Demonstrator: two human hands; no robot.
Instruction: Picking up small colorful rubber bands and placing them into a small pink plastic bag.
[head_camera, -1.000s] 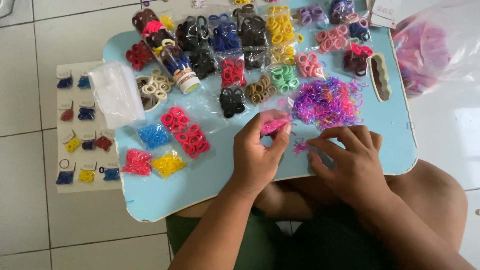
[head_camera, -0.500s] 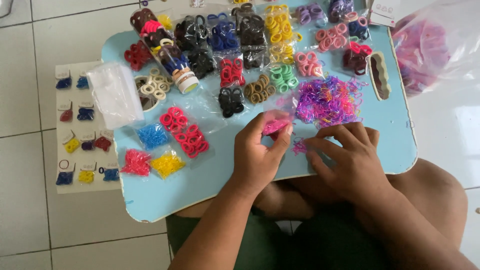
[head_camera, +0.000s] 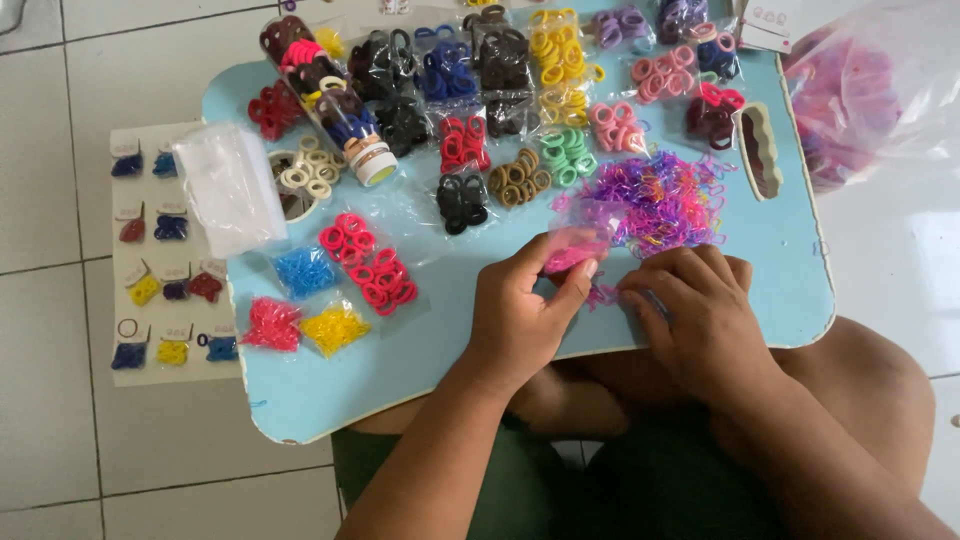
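Note:
My left hand (head_camera: 520, 310) pinches a small clear plastic bag (head_camera: 577, 243) with pink elastic bands in it, holding it just above the light blue tray table (head_camera: 450, 340). My right hand (head_camera: 700, 305) rests on the table beside it, fingers curled over a few small pink and purple bands (head_camera: 603, 294). A loose heap of tiny purple, pink and orange elastic bands (head_camera: 655, 195) lies directly beyond both hands.
Several small bags of hair ties in black, blue, yellow, red, green and pink cover the table's far half. A stack of clear bags (head_camera: 228, 187) lies at the left edge. A card of samples (head_camera: 165, 255) is on the tiled floor, a big plastic bag (head_camera: 870, 90) at right.
The pink-filled bag in my left hand has shifted slightly. My right hand's fingers have moved a little over the loose bands. Nothing else differs.

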